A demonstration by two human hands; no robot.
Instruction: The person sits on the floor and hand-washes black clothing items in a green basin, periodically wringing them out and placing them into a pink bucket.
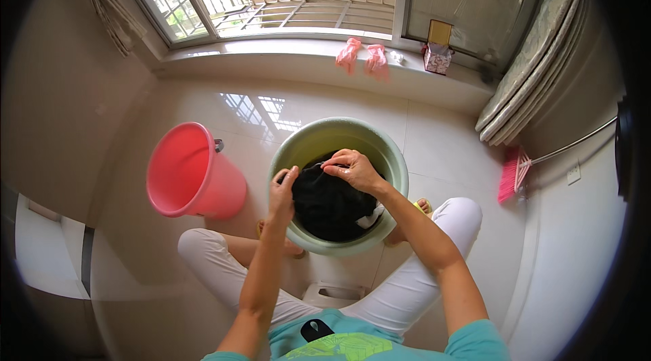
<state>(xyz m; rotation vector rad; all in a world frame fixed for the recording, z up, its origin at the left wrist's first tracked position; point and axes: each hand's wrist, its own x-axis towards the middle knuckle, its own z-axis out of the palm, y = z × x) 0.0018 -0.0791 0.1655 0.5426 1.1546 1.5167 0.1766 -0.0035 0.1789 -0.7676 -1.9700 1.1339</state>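
A round pale green plastic basin (398,162) stands on the tiled floor between my feet. Dark wet-looking cloth (330,203) fills its lower part, with a bit of white cloth (370,216) at the lower right. My left hand (283,192) grips the dark cloth at the basin's left side, thumb up. Over the back of the cloth, my right hand (352,170) has its thumb and fingertips pinched on a raised edge of the dark fabric.
A pink plastic bucket (224,183) stands left of the basin. Pink gloves (375,59) and a small patterned box (437,58) lie on the window ledge. A pink broom (513,172) leans at the right, near a curtain (534,66). Under me is a low stool (333,302).
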